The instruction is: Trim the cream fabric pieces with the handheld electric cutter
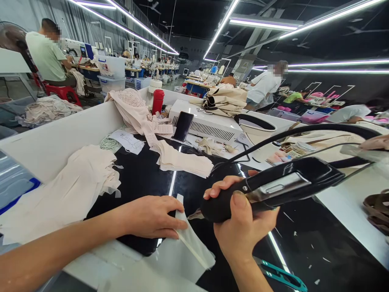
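My right hand is wrapped round a black corded handheld tool with a rounded end and a metal panel on its side. It is held above the glossy black tabletop; its exact kind does not show. To its left, my left hand presses thumb and fingers on a small pale fabric piece, which has a narrow strip along one edge. Teal thread snips lie partly behind my right forearm. A stack of cream fabric strips rests beyond both hands.
Loose cream pieces heap at the left. Behind stand a phone, a red bottle and a white vented machine. A black hose arches across the right. Co-workers sit and stand in the background among sewing machines.
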`<state>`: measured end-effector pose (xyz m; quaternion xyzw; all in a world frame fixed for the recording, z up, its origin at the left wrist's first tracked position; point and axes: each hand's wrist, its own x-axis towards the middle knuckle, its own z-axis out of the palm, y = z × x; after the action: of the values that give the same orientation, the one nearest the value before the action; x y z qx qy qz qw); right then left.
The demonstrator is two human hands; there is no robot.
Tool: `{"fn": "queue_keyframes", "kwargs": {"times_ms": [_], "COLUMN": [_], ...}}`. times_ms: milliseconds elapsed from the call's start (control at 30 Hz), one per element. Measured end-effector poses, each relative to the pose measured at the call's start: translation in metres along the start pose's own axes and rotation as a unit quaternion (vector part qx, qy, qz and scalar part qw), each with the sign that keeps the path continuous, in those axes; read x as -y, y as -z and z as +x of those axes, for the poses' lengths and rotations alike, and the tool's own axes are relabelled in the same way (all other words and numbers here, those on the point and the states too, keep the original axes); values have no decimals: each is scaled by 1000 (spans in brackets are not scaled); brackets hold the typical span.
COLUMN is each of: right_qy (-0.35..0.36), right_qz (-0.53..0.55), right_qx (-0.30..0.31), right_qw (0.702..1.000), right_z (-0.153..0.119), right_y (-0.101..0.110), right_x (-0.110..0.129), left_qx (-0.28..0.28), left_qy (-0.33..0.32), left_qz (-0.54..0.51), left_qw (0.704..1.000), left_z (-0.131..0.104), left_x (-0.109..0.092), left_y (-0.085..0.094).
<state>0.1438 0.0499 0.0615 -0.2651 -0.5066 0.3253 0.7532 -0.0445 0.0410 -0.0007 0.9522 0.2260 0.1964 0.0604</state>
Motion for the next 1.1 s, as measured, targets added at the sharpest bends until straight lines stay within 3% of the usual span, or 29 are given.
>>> {"fn": "queue_keyframes", "kwargs": {"times_ms": [700,933,1100], "right_qy": [5,-1,-31], "right_qz": [-19,-118,-242], "right_qx": [33,34,57], "right_qw": [999,992,968], "right_z": [5,20,28], "right_y": [-3,32,65], "right_x": [-10,11,19], "left_qx": [1,-24,-42], "left_qy": [18,54,80], "left_qz": [-35,-81,-35], "left_qw": [999,995,995], "left_z": [-4,-4,11], "left_x": [1,1,-15], "left_y": [2,13,13]}}
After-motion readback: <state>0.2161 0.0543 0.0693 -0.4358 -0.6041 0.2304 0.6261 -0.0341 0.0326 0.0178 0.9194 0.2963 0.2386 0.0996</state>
